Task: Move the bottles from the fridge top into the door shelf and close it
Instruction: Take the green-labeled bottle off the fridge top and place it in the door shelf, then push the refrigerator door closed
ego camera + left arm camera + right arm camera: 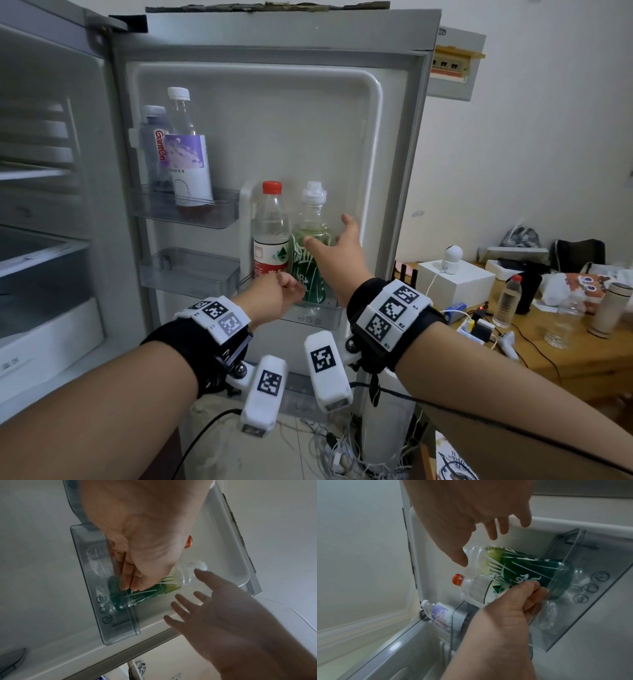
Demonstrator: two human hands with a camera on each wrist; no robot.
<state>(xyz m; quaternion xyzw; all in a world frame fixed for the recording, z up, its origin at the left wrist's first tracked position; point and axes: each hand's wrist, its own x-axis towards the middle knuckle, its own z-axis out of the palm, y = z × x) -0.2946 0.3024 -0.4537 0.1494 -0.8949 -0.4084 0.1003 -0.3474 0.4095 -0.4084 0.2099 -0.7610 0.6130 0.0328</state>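
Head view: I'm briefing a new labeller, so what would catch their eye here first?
Probably the two bottles standing side by side in the lower door shelf: a red-capped bottle and a green-labelled bottle to its right. Both hands reach toward them, the right hand spread open by the green one, the left hand curled low in front. Two more bottles stand in the upper door shelf.

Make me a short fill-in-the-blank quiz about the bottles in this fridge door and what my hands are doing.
1. The bottle beside the green-labelled bottle has a ___ cap.
2. The upper door shelf holds ___ bottles.
3. The right hand has its fingers ___.
4. The fridge door is ___.

Missing words: red; two; spread open; open
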